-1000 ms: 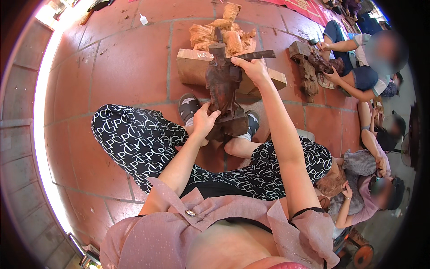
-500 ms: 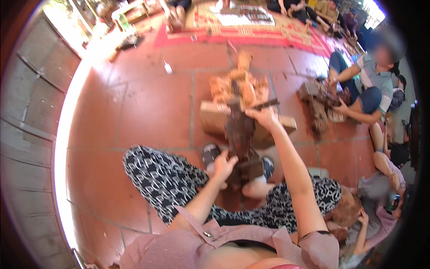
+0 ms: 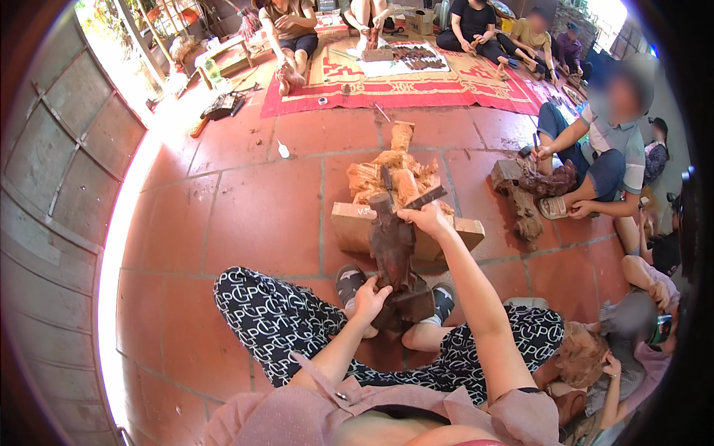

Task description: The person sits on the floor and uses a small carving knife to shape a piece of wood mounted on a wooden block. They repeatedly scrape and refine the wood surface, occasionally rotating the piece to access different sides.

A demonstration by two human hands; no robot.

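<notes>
A dark brown carved wooden figure [image 3: 394,249] stands tilted between my bent legs, its squarish base near my feet. My left hand [image 3: 370,299] wraps round the lower part of it, thumb over the front. At its upper part, my right hand [image 3: 429,220] is closed on a dark, flat, narrow tool [image 3: 425,198]; the tool's exact kind is unclear. Just beyond is a pale orange wood carving [image 3: 394,175] lying over a light wooden block [image 3: 353,223].
To the right a seated co-worker holds a small hammer-like tool [image 3: 526,151] beside a brown wood carving [image 3: 517,197]. A small white bottle [image 3: 283,150] stands on the tiles. Farther off, several people sit around a red patterned mat [image 3: 401,97]. A metal door [image 3: 56,186] borders the left.
The view has shifted, so the scene sits lower and more of the far mat shows. My hands stay on the dark figure. The co-worker's near hand has dropped from the brown carving.
</notes>
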